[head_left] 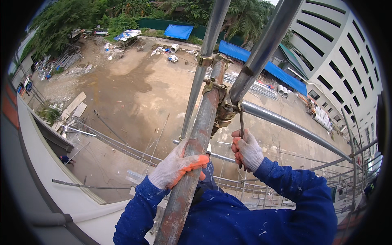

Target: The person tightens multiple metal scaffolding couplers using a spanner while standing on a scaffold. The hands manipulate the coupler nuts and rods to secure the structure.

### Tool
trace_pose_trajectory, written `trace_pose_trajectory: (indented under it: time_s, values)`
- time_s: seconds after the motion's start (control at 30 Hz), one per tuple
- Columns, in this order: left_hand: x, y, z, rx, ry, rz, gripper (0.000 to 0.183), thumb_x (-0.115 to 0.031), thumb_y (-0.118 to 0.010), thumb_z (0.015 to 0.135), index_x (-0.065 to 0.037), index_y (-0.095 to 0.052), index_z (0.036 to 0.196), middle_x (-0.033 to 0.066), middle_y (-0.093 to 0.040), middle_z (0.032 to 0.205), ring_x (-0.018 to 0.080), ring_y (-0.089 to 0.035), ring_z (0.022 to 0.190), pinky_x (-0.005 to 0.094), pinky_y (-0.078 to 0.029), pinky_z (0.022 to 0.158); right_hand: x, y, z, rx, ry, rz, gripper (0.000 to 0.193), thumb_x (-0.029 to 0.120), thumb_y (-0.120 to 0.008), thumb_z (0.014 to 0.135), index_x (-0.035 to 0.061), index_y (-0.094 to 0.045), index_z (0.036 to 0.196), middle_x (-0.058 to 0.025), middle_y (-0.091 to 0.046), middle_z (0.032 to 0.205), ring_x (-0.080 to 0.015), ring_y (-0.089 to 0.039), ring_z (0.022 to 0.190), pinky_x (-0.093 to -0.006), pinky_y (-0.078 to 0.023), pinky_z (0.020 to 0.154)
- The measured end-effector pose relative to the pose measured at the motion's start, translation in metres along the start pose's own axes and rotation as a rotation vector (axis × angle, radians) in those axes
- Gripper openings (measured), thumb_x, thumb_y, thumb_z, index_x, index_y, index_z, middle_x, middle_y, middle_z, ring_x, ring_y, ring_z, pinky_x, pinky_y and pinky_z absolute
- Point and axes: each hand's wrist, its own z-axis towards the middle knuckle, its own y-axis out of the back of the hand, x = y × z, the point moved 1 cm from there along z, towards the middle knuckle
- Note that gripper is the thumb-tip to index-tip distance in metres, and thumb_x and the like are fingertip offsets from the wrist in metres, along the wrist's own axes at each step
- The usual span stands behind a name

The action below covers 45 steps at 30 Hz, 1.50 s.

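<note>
My left hand point(177, 165), in a white glove with orange fingertips, is wrapped around a rusty scaffold tube point(196, 151) that runs up the middle of the view. My right hand point(246, 150), gloved the same way, grips the handle of a thin dark spanner point(241, 122). The spanner's head sits at a rusty clamp coupler point(226, 110), which joins the rusty tube to a grey steel tube point(286, 122) running to the right. Both my sleeves are blue with paint flecks.
Two more grey tubes point(212, 28) rise past a second coupler point(210, 60). Far below lies a dirt yard point(134, 90) with pipes, boards and blue tarps. A white building point(343, 53) stands right, a ledge point(45, 163) left, scaffold rails point(286, 188) below.
</note>
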Motion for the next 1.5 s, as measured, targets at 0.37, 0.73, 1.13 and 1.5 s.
trace_pose_trajectory:
  time_s: [0.37, 0.73, 1.13, 1.5]
  values:
    - [-0.001, 0.001, 0.000, 0.005, 0.039, 0.076, 0.058, -0.021, -0.066, 0.082, -0.004, -0.037, 0.130, 0.0128, -0.062, 0.089, 0.0206, -0.065, 0.063, 0.0310, -0.054, 0.054, -0.118, -0.015, 0.139, -0.390, 0.687, 0.133, 0.023, 0.000, -0.042, 0.088, 0.0029, -0.048, 0.110, -0.0032, -0.050, 0.070, -0.0104, -0.047, 0.053, -0.0239, -0.040, 0.046]
    - [-0.001, 0.003, 0.000, -0.026, 0.069, 0.126, 0.063, -0.024, -0.067, 0.081, -0.003, -0.036, 0.131, 0.0134, -0.061, 0.090, 0.0193, -0.065, 0.065, 0.0299, -0.054, 0.053, -0.006, 0.044, -0.001, 0.238, -0.081, 0.167, 0.030, 0.013, -0.046, 0.093, 0.0009, -0.047, 0.120, 0.0000, -0.051, 0.065, -0.0053, -0.044, 0.040, -0.0215, -0.039, 0.036]
    - [-0.001, 0.003, -0.002, -0.015, 0.057, 0.061, 0.061, -0.023, -0.066, 0.082, -0.002, -0.037, 0.132, 0.0136, -0.062, 0.091, 0.0188, -0.065, 0.063, 0.0287, -0.054, 0.054, 0.072, 0.077, -0.010, 0.270, -0.246, -0.182, 0.026, 0.012, -0.050, 0.093, -0.0050, -0.051, 0.113, -0.0033, -0.057, 0.060, -0.0086, -0.054, 0.039, -0.0232, -0.048, 0.036]
    - [-0.006, -0.013, -0.005, -0.213, 0.096, 0.112, 0.057, -0.016, -0.068, 0.077, 0.000, -0.045, 0.126, 0.0088, -0.062, 0.083, 0.0163, -0.062, 0.062, 0.0277, -0.050, 0.056, 0.115, 0.117, 0.036, 0.524, -0.585, 0.180, 0.045, 0.014, -0.046, 0.094, -0.0187, -0.037, 0.125, -0.0206, -0.062, 0.074, -0.0233, -0.066, 0.051, -0.0399, -0.060, 0.051]
